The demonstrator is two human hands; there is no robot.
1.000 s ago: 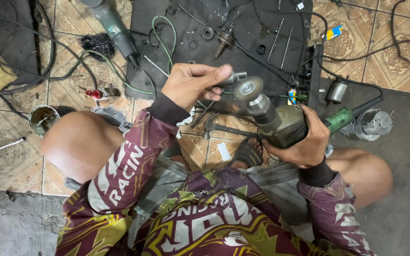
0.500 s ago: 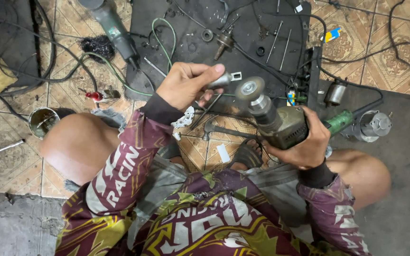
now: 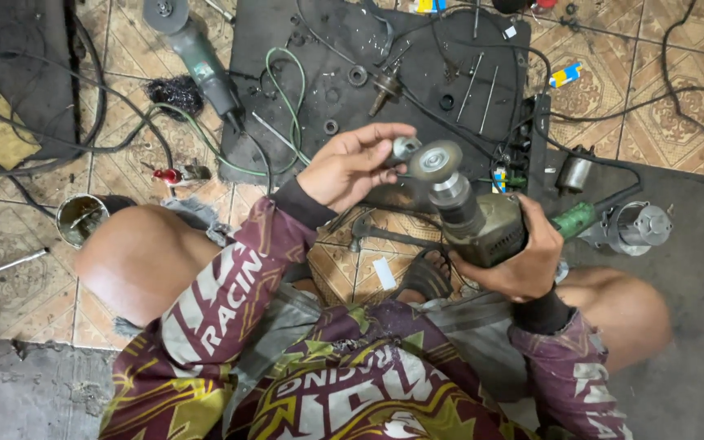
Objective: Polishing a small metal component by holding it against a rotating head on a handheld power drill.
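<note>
Grey metal fills the right hand [image 3: 523, 261]: it grips the body of an angle grinder [image 3: 474, 216], whose round disc flange [image 3: 435, 160] points up toward twelve o'clock. The left hand [image 3: 352, 167] sits just at nine o'clock of that flange, fingers curled, pinching a small round metal nut [image 3: 406, 148] close beside it. Beyond the hands, at twelve o'clock, a dark rubber mat [image 3: 319, 98] lies on the tiled floor [image 3: 678, 106], strewn with washers and rods. A second green grinder [image 3: 193, 49] lies at eleven o'clock, and a tin can [image 3: 83, 218] stands at nine.
</note>
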